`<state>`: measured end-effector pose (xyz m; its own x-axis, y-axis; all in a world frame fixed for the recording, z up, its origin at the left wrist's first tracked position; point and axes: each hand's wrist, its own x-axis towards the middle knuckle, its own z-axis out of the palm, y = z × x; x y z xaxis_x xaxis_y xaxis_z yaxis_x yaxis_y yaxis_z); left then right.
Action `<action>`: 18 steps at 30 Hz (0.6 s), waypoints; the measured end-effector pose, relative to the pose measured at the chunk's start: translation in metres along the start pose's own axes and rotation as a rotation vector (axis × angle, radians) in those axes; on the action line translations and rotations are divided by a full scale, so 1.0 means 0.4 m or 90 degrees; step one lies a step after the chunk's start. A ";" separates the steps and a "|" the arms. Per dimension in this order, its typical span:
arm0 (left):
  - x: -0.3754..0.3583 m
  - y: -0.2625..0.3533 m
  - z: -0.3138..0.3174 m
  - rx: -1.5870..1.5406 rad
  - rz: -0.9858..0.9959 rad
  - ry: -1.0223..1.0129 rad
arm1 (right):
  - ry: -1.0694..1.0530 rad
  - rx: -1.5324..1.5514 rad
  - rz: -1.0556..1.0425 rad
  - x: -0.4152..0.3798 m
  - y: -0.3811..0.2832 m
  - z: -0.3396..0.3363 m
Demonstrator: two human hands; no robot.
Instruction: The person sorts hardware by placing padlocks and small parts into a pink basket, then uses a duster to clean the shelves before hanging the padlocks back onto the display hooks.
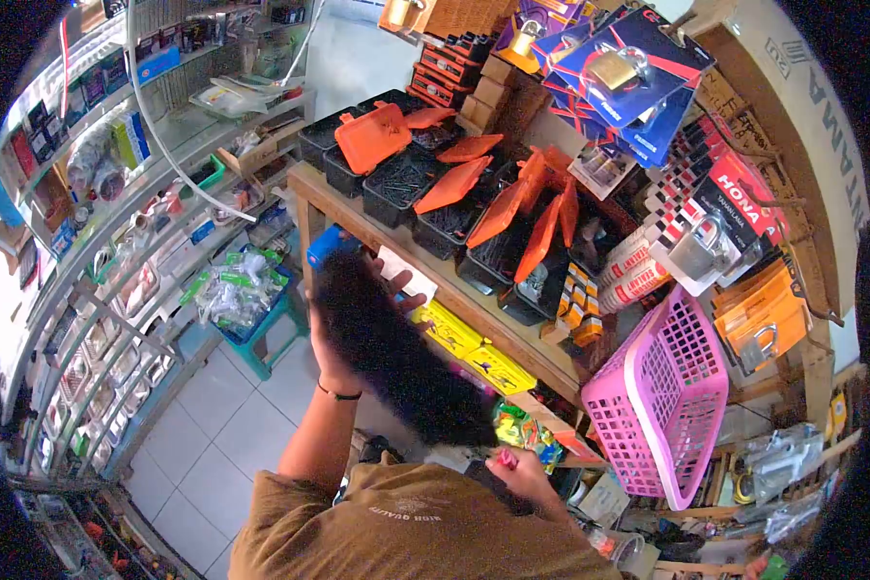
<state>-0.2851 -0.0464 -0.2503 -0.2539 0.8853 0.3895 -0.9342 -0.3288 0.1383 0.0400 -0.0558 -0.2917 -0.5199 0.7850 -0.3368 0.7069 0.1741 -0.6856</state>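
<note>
A long, black, fluffy duster [406,362] stretches diagonally in front of my chest, its far end up and to the left. My left hand [329,338], with a dark band at the wrist, is wrapped around the fluffy upper part; fingertips show on the far side and the black fluff hides the rest. Close to my body, my right hand [522,476] is closed at the lower end of the duster, where a small pinkish-red piece shows by the fingers. Just beyond the duster are yellow packs [449,331] along the bench side.
A wooden bench [343,215] bears black bins with orange lids [372,137] and several screws. A pink basket [657,406] stands at right, below hanging padlock packs [617,70]. At left, a green stool [256,353] with plastic bags stands on tiled floor [208,425] beside glass shelves.
</note>
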 end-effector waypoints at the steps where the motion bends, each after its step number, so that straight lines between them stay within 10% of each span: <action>1: -0.001 -0.008 0.036 -0.172 0.067 0.208 | 0.039 0.086 0.013 0.001 0.023 0.009; 6: 0.004 -0.036 0.004 0.162 -0.069 0.096 | -0.025 0.092 0.008 -0.042 0.044 0.008; 7: -0.006 -0.056 0.016 0.051 -0.016 -0.017 | -0.018 0.103 0.025 -0.047 0.055 0.003; 10: -0.001 -0.100 0.052 -0.048 -0.001 0.189 | 0.015 0.067 0.018 -0.078 0.085 0.009; 11: 0.001 -0.109 0.036 0.079 -0.001 -0.045 | 0.012 0.051 -0.009 -0.086 0.099 0.008; 14: 0.007 -0.140 0.085 -0.020 -0.017 -0.094 | 0.049 0.061 -0.009 -0.088 0.111 -0.015; 15: 0.004 -0.148 0.104 -0.076 -0.024 0.214 | 0.076 0.087 0.056 -0.096 0.104 -0.018; 18: 0.001 -0.172 0.099 0.023 -0.077 0.021 | 0.073 0.053 0.010 -0.122 0.118 -0.025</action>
<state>-0.2111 -0.0366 -0.2235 -0.1493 0.9291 0.3382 -0.9488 -0.2310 0.2157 0.1036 -0.0800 -0.3014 -0.4475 0.8508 -0.2755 0.6703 0.1151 -0.7331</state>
